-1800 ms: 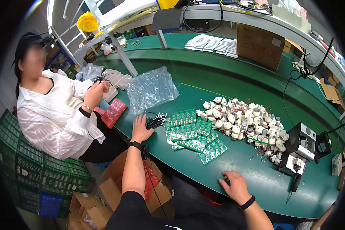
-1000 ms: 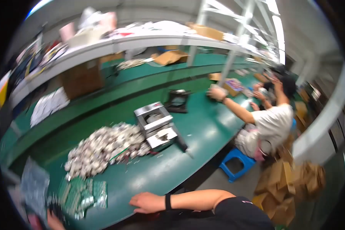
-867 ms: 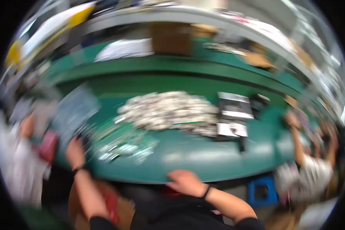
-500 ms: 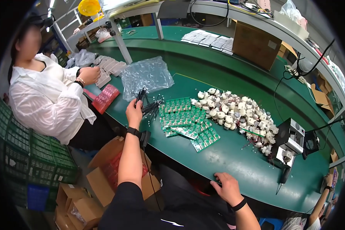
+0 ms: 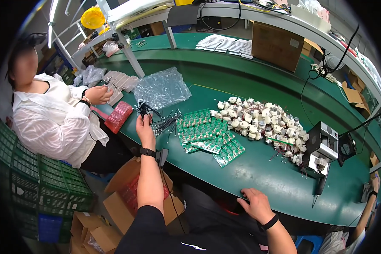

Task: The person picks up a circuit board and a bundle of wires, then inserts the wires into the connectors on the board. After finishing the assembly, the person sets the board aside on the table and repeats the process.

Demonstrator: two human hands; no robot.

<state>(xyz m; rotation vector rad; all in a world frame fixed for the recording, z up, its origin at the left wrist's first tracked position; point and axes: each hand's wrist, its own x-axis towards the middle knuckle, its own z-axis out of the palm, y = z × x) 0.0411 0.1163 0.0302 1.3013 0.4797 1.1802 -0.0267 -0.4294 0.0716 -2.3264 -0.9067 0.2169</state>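
Note:
Toward the left of the bench, my left hand is closed around a bundle of thin black wires with pale ends. Beside it, on the bench, lies a loose heap of the same kind of wires. Just right of that heap are several green circuit board panels, partly overlapping. My right hand rests at the bench's near edge, fingers apart and holding nothing. Farther right is a big pile of small white motor-like parts with thin leads.
A clear plastic bag lies behind the wires. At the right stand a metal-and-black device and a soldering iron-like tool. A co-worker works at the left beside a red bubble-wrap pouch. Below sits an open carton.
My left hand has shifted a little left with the wire bundle, away from the heap. My right hand stays at the bench edge. The view has turned slightly.

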